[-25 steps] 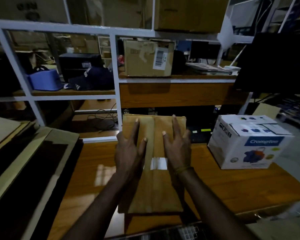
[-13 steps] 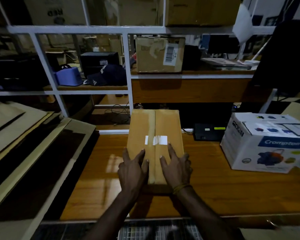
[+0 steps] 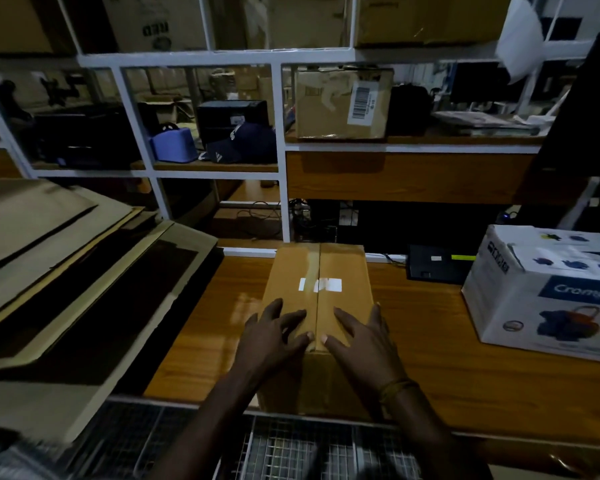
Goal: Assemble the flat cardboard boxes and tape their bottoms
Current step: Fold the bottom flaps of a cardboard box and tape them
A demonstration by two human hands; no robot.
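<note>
Both hands, left (image 3: 274,336) and right (image 3: 362,337), press flat, fingers spread, on the box (image 3: 317,299) (on the desk's (image 3: 447,358) near edge). The seam looks taped, though dim light hides it; uneven pressing could leave tape lifting.

White printed carton (image 3: 548,292): I see its right side cut off by the frame.
Flat cardboard stack (image 3: 66,271): runs off my left edge.
Box's (image 3: 317,289) near top corners: covered by hands.

Two hands, left (image 3: 274,336) and right (image 3: 364,341), on one brown box (image 3: 317,271). One white printed box (image 3: 548,292) on the surface (image 3: 430,341). One labelled box (image 3: 342,103), one cap (image 3: 243,142) and one blue case (image 3: 174,144) on the shelves.
</note>
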